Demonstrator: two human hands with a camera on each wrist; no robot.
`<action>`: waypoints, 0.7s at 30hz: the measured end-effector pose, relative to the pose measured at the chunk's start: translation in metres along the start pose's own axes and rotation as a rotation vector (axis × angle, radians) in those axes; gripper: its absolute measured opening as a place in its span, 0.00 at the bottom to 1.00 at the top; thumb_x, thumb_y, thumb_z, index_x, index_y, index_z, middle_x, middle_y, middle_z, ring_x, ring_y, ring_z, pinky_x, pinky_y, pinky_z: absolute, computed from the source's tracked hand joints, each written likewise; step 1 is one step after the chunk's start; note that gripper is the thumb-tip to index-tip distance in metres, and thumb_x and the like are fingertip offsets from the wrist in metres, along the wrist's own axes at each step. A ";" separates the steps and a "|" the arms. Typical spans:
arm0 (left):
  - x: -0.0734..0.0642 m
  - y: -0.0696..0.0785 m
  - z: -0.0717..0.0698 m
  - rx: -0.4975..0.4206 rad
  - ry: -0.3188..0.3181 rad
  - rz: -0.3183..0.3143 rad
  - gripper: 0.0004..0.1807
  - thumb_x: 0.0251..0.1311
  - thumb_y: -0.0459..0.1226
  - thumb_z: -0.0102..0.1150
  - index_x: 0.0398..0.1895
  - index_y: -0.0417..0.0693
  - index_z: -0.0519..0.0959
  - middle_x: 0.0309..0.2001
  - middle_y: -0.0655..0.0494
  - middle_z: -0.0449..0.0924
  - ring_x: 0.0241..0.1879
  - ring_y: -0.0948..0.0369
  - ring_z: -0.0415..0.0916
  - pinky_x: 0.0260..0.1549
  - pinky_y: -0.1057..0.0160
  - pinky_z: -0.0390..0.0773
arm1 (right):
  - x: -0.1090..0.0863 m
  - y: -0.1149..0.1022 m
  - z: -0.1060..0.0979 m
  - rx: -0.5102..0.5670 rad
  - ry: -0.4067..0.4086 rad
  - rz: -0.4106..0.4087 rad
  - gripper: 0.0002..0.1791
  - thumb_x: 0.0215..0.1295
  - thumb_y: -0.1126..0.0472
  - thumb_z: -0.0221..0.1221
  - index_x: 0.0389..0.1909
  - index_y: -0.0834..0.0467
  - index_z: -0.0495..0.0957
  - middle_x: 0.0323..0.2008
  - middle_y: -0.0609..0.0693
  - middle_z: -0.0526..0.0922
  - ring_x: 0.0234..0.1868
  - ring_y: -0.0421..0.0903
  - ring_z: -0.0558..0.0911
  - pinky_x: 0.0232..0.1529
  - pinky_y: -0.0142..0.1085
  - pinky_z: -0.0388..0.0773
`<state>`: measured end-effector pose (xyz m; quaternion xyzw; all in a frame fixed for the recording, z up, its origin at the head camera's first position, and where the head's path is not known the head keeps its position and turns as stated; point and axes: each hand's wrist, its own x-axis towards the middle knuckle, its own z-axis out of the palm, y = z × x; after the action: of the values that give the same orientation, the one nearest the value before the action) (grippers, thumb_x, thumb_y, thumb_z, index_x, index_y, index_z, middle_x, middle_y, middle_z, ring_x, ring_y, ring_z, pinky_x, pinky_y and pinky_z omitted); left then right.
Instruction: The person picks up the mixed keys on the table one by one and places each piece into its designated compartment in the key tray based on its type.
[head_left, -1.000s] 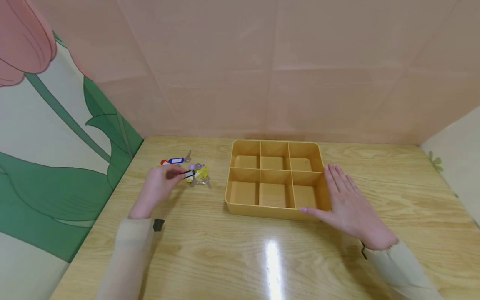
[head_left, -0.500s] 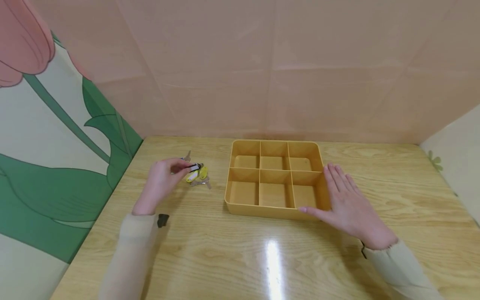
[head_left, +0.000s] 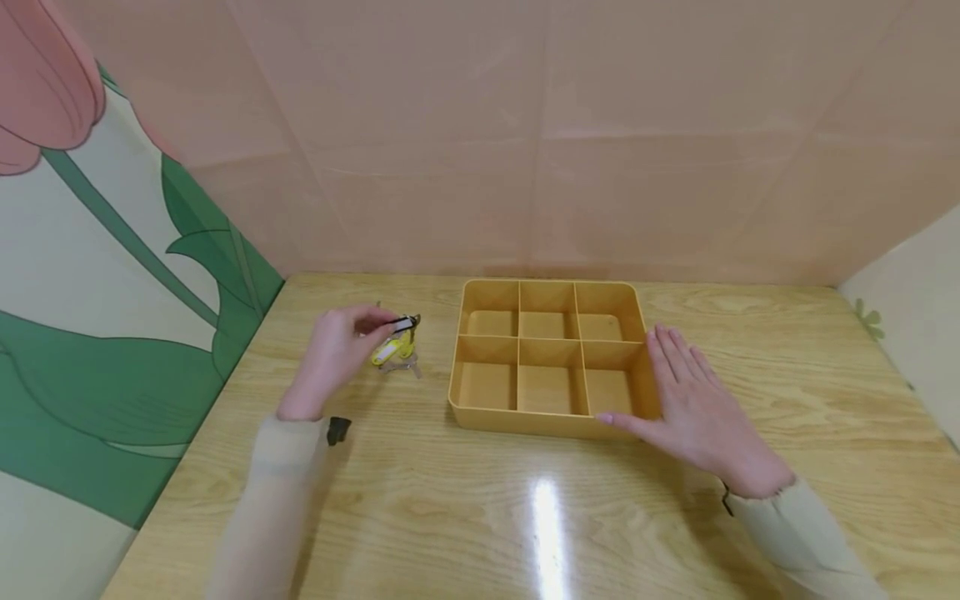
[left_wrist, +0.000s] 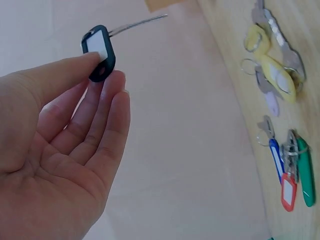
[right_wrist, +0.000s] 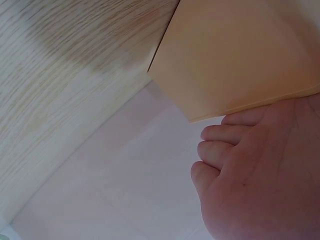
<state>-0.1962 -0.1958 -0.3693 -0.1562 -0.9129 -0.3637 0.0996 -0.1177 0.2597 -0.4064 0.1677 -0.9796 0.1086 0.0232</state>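
Between thumb and fingertips, my left hand (head_left: 330,354) pinches a black key tag (left_wrist: 98,44) with a white label, raised over the other keys. A thin metal key (left_wrist: 140,23) sticks out from the tag's far end. My right hand (head_left: 701,425) lies with straight fingers along the right side of a yellow six-compartment box (head_left: 525,419), its thumb at the front rim. In the right wrist view, the fingers rest beside the box wall (right_wrist: 225,65). Below the left hand lie keys with yellow tags (head_left: 386,353).
The left wrist view shows more tagged keys on the wooden table (head_left: 465,508): a blue tag (left_wrist: 276,157), a red tag (left_wrist: 288,192), a green tag (left_wrist: 306,175) and a pale purple tag (left_wrist: 271,103). A pinkish wall covering (head_left: 600,167) stands behind the table.
My left hand has lifted the black key tag and carried it slightly right and away from me, above the other keys. The right hand and the box have stayed in place.
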 end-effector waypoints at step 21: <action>0.016 0.027 -0.001 -0.023 0.001 0.096 0.06 0.65 0.33 0.68 0.44 0.46 0.88 0.38 0.56 0.88 0.36 0.59 0.84 0.35 0.57 0.83 | 0.000 -0.002 -0.001 0.025 -0.007 0.016 0.68 0.62 0.24 0.56 0.80 0.62 0.29 0.80 0.60 0.31 0.79 0.59 0.36 0.76 0.52 0.32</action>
<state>-0.2013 -0.1741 -0.3468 -0.2009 -0.9001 -0.3689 0.1157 -0.1165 0.2582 -0.4048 0.1603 -0.9796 0.1203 0.0168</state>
